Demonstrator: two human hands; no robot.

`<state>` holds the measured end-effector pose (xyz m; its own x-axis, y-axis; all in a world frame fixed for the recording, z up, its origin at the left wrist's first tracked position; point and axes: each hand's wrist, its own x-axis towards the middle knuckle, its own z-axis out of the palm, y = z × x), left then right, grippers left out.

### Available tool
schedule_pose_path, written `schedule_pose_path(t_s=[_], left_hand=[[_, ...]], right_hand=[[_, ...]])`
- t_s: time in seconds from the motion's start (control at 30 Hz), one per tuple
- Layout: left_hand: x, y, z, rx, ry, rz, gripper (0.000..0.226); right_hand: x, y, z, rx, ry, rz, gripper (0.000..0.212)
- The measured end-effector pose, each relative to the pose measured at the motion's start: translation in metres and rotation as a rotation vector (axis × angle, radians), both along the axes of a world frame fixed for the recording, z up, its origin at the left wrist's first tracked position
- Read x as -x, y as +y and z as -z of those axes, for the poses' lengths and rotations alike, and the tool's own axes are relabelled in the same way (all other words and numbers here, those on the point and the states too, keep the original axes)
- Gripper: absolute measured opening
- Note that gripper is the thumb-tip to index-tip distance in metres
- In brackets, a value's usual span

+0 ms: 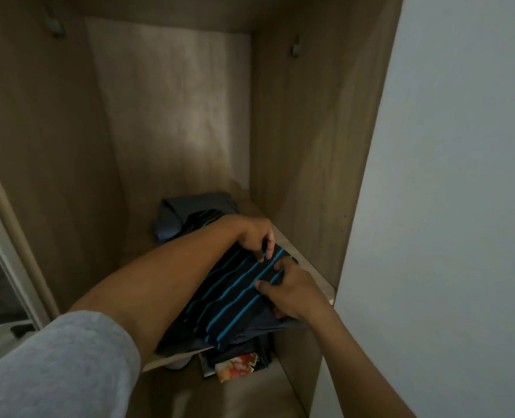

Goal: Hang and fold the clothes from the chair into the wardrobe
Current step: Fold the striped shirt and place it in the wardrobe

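**Q.** What lies nearest the camera?

**A.** A grey sleeve [57,366] on the left arm. Below the shelf [298,248] is a dark pile with a floral cloth [238,368] on top.

**Q.** And where is the task's thing?

**A.** The striped garment [229,297] lies folded on the shelf, on top of other dark clothes, with its near end over the front edge. Whether it is a shirt or shorts cannot be told in this dim light.

**Q.** State of the hands?

**A.** The right hand [295,294] grasps the garment's right edge, thumb on top and fingers tucked under. The left hand [254,233] is just beyond it, its curled fingertips pinching the cloth at the far end.

**Q.** What lies beyond?

**A.** A grey garment [186,211] lies folded further back. Behind it is the wardrobe's back panel [174,116].

**Q.** How is this step done well?

**A.** The step appears to be seating and squaring the fold. Keep both grips until the stack is level, slide it back so nothing overhangs, and line its edges up with the clothes beneath. Then smooth the top and let go gently, or the fold may spring open.
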<state>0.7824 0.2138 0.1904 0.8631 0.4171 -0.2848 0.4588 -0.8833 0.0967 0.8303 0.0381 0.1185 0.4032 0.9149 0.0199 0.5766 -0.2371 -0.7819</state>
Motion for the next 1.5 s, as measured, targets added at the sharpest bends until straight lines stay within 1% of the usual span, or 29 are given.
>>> schedule_pose_path(t_s=[0.07,0.17,0.3,0.37,0.47,0.63,0.67,0.77,0.87,0.97,1.1,1.17,1.27,1.33,1.4,1.47,1.5], left_hand=[[0.004,0.000,-0.002,0.017,0.016,-0.011,0.021],[0.008,0.002,-0.005,0.022,-0.004,-0.033,0.021],[0.021,0.001,-0.018,0.034,-0.130,-0.050,0.026],[0.030,0.001,-0.028,0.030,-0.206,-0.062,0.028],[0.043,0.002,-0.049,0.017,-0.383,-0.109,0.029],[0.072,0.001,-0.097,0.013,-0.725,-0.216,0.029],[0.078,0.000,-0.106,0.006,-0.789,-0.236,0.030],[0.096,-0.002,-0.128,-0.048,-0.972,-0.313,0.030],[0.112,-0.005,-0.146,-0.081,-1.162,-0.377,0.030],[0.127,-0.012,-0.157,-0.046,-1.319,-0.417,0.031],[0.144,-0.034,-0.159,0.053,-1.462,-0.421,0.038],[0.154,-0.045,-0.155,0.054,-1.484,-0.422,0.043],[0.166,-0.065,-0.144,0.039,-1.459,-0.443,0.052],[0.170,-0.076,-0.133,0.096,-1.470,-0.487,0.058],[0.172,-0.081,-0.117,0.309,-1.548,-0.594,0.059],[0.172,-0.077,-0.096,0.540,-1.605,-0.749,0.059],[0.171,-0.067,-0.081,0.593,-1.618,-0.837,0.060]], right_hand=[[0.000,0.000,0.003,0.021,0.021,0.022,0.061],[0.003,0.001,0.001,0.040,0.034,0.018,0.065],[0.006,0.007,0.002,0.001,0.100,-0.007,0.077],[0.010,0.010,0.004,-0.072,0.166,-0.020,0.077],[0.022,0.014,0.001,-0.211,0.269,-0.055,0.062],[0.030,0.020,-0.014,-0.424,0.314,-0.087,0.037],[0.026,0.020,-0.019,-0.455,0.317,-0.111,0.036],[0.005,0.019,-0.045,-0.554,0.245,-0.135,0.039],[-0.017,0.020,-0.086,-0.727,0.185,-0.066,0.036],[-0.032,0.027,-0.130,-0.871,0.203,0.015,0.033],[-0.040,0.035,-0.176,-0.987,0.238,0.023,0.042],[-0.044,0.036,-0.191,-0.998,0.264,-0.012,0.045],[-0.047,0.037,-0.208,-0.967,0.290,-0.074,0.045],[-0.050,0.043,-0.214,-0.913,0.341,-0.098,0.045],[-0.053,0.055,-0.215,-0.787,0.399,-0.125,0.047],[-0.056,0.076,-0.206,-0.634,0.368,-0.156,0.052],[-0.056,0.090,-0.198,-0.563,0.335,-0.164,0.055]])
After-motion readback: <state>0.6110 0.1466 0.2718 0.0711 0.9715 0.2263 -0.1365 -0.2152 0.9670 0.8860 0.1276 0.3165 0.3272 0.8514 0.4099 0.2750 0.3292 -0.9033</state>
